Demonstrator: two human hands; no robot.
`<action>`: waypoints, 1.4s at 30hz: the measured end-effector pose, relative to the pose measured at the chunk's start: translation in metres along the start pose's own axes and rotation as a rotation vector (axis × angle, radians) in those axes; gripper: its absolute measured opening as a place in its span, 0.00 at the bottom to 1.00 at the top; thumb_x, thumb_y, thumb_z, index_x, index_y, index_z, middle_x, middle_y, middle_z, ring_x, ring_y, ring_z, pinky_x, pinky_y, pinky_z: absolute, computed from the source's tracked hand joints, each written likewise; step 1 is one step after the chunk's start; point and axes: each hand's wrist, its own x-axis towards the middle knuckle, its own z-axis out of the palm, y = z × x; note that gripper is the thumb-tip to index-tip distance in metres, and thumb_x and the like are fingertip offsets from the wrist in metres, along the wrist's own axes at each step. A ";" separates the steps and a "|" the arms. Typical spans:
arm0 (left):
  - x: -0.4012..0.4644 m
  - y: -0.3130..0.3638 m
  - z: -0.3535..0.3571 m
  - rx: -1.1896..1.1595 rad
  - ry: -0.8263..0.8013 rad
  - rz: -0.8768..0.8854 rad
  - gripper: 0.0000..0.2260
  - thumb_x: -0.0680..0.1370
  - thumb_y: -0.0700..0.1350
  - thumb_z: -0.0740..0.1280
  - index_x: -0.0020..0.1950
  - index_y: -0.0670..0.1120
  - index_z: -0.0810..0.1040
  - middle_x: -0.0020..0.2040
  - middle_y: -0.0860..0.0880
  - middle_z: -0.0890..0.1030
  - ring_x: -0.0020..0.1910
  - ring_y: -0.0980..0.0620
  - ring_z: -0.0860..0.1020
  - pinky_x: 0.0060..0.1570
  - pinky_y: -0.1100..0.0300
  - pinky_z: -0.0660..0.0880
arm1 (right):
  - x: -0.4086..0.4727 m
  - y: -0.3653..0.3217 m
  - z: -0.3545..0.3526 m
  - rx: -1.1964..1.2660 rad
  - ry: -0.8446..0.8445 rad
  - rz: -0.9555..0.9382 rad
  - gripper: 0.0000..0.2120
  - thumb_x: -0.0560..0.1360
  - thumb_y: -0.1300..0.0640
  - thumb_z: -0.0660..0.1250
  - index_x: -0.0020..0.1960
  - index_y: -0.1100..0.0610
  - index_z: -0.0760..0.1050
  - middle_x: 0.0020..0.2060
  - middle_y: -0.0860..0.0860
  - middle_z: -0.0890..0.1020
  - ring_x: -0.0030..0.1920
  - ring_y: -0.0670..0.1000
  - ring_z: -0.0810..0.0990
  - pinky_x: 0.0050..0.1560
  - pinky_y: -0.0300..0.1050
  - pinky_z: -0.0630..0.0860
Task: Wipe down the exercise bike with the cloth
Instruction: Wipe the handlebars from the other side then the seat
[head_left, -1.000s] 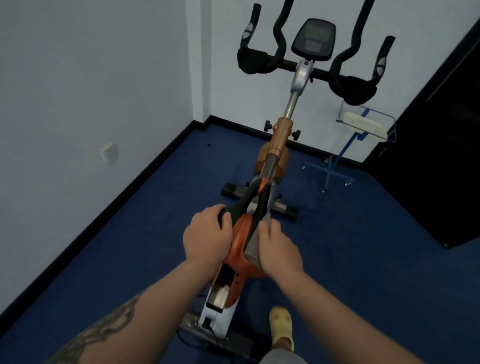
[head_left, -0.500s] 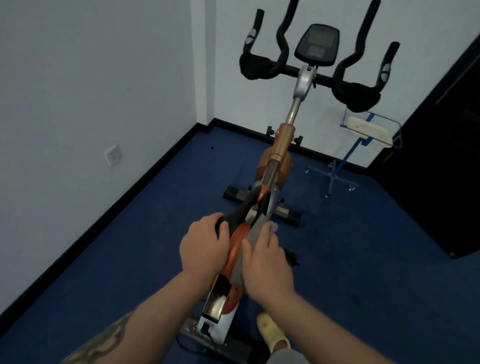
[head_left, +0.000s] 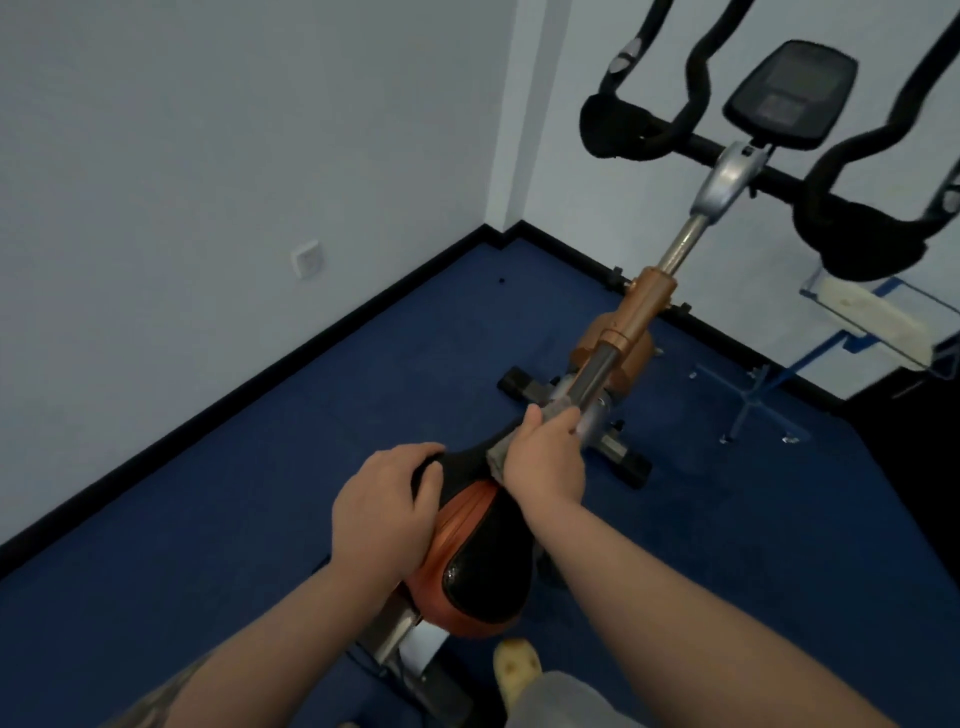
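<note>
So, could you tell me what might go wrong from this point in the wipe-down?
The right hand bunches the cloth at the saddle nose, so little fabric may meet the frame. It also works close to the moving parts below, where a trailing corner could snag.

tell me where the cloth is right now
In the head view, the grey cloth is gripped in the right hand at the nose of the bike's saddle, just right of the left hand.
</note>
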 end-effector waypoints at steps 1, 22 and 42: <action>0.000 0.001 0.000 -0.001 0.004 -0.010 0.11 0.80 0.51 0.61 0.60 0.57 0.79 0.54 0.62 0.79 0.51 0.65 0.71 0.41 0.71 0.62 | 0.009 0.002 -0.003 -0.008 0.002 -0.053 0.25 0.82 0.43 0.45 0.71 0.59 0.59 0.62 0.61 0.73 0.52 0.60 0.77 0.42 0.48 0.70; -0.041 0.052 0.028 -0.283 0.482 -0.660 0.20 0.84 0.49 0.54 0.75 0.46 0.62 0.72 0.48 0.66 0.71 0.50 0.63 0.64 0.57 0.61 | 0.027 -0.020 -0.021 -0.834 -0.272 -1.368 0.10 0.79 0.57 0.54 0.59 0.54 0.69 0.52 0.53 0.81 0.51 0.58 0.80 0.39 0.49 0.65; -0.104 0.080 0.058 -0.304 0.454 -0.658 0.33 0.78 0.63 0.50 0.79 0.55 0.42 0.79 0.58 0.52 0.73 0.62 0.56 0.68 0.66 0.56 | -0.006 -0.053 -0.004 -0.432 -0.984 -1.960 0.18 0.83 0.44 0.46 0.68 0.39 0.69 0.69 0.39 0.69 0.70 0.42 0.64 0.71 0.43 0.61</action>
